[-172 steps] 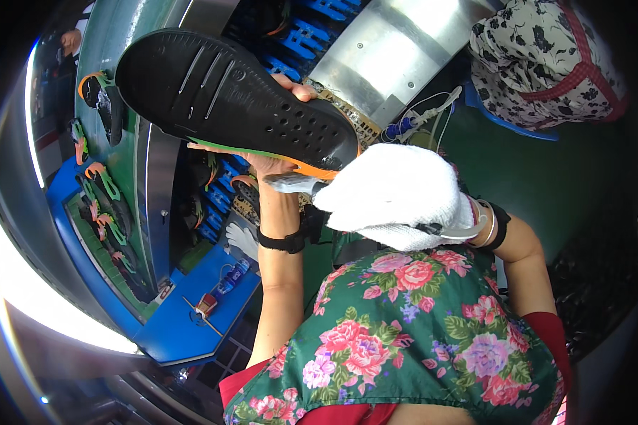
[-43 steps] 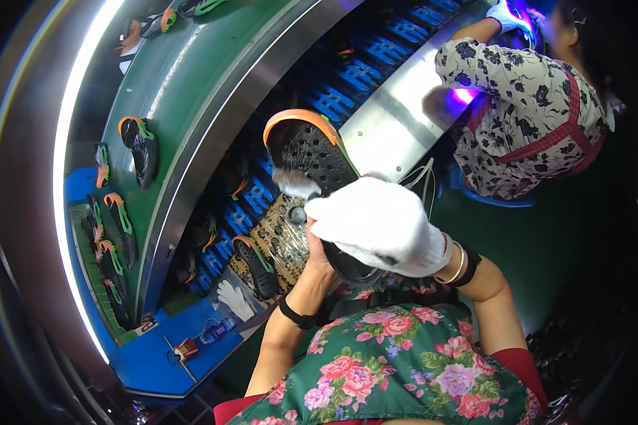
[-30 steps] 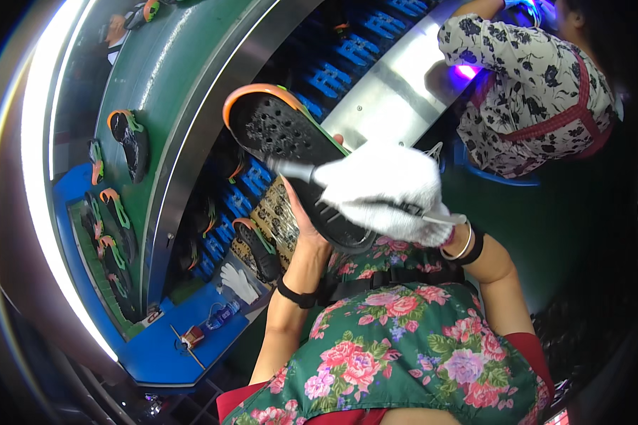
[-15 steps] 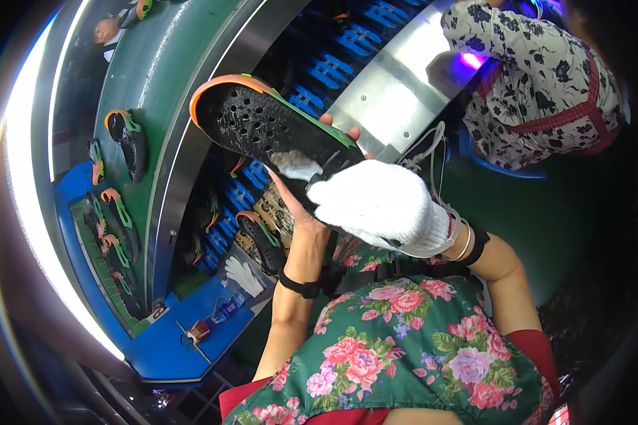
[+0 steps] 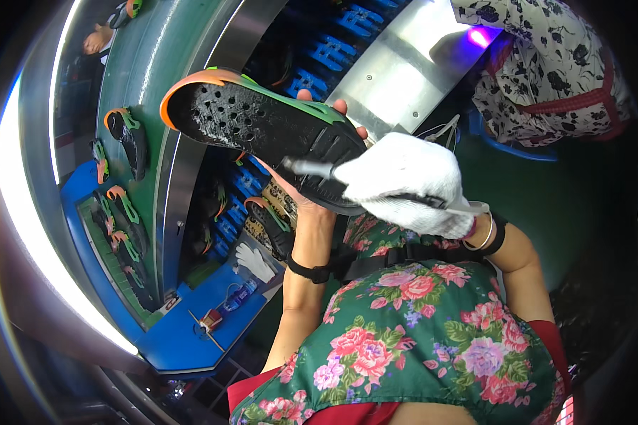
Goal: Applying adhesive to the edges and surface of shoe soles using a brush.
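A black shoe (image 5: 276, 134) w/ an orange-green rim is held up, tilted, in front of the flowered apron (image 5: 418, 333), holed end to upper L. It's gripped from beneath by the bare L hand (image 5: 301, 197), fingertips hooked over the far edge. A brush (image 5: 312, 168) is clenched in the gloved R hand (image 5: 407, 185), tip over mid-shoe; contact can't be told. Vs. 1.4 s ago, the brush has been shifted from the holed end. Lower L, a blue counter (image 5: 170, 347) is seen.

One brush (image 5: 313, 168), two black wristbands (image 5: 309, 272)
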The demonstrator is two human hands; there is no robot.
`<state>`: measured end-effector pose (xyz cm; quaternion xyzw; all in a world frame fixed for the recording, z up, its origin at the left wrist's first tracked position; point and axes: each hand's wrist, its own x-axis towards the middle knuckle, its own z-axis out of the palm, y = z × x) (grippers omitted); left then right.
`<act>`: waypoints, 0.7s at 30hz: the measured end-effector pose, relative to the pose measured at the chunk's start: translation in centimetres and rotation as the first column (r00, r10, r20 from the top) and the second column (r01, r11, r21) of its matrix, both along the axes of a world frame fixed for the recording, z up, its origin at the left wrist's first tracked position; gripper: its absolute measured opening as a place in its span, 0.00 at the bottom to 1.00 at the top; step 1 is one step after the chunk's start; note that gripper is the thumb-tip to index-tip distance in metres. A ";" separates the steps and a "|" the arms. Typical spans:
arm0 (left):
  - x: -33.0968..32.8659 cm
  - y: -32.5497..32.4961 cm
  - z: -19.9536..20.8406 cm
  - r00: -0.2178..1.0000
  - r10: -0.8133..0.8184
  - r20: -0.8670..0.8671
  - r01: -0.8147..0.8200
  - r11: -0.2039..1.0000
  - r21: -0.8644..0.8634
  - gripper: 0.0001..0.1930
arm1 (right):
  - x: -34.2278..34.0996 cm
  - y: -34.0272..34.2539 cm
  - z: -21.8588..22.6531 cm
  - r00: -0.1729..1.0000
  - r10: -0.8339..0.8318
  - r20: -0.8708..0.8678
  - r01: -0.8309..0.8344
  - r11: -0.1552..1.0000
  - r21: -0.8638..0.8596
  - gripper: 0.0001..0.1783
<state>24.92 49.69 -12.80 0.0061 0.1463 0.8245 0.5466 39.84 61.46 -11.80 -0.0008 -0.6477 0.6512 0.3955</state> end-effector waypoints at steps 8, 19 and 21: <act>-0.8 0.1 -0.9 0.999 -0.034 -0.009 0.035 0.993 0.116 0.43 | 1.0 -0.4 0.0 0.987 0.159 0.009 -0.157 0.981 -0.113 0.09; -0.9 0.1 -1.0 0.999 -0.007 -0.052 0.012 0.994 0.106 0.43 | 1.4 0.1 -0.9 0.994 0.099 0.049 -0.097 0.994 -0.045 0.10; -0.5 0.4 -1.1 0.992 0.128 -0.003 -0.128 0.989 0.080 0.49 | 1.6 -0.1 -1.0 0.997 0.061 0.049 -0.067 0.990 0.128 0.11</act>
